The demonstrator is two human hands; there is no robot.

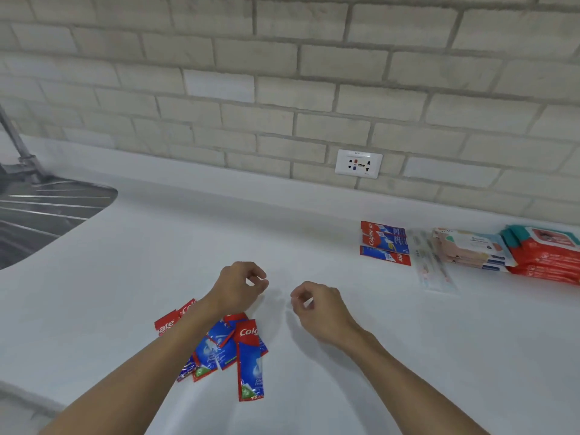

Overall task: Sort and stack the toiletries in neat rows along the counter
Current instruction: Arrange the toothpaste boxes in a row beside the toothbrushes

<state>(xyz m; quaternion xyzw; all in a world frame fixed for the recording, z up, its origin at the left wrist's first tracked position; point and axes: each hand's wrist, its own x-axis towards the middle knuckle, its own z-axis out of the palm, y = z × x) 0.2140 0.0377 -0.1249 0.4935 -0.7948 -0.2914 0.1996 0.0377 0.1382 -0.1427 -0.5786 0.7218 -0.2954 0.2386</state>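
A loose heap of red and blue toothpaste sachets lies on the white counter, partly under my left forearm. My left hand hovers just beyond the heap with fingers loosely curled and nothing in them. To its right, my right hand is also loosely curled and holds nothing. Far right, a neat group of toothpaste sachets lies flat. Beside it are clear wrapped toothbrush packs, a stack of pastel wipe packs and a stack of red wipe packs.
A steel sink drainboard and a tap base sit at the far left. A wall socket is set in the pale brick wall behind the counter. The counter's front edge curves at the lower left.
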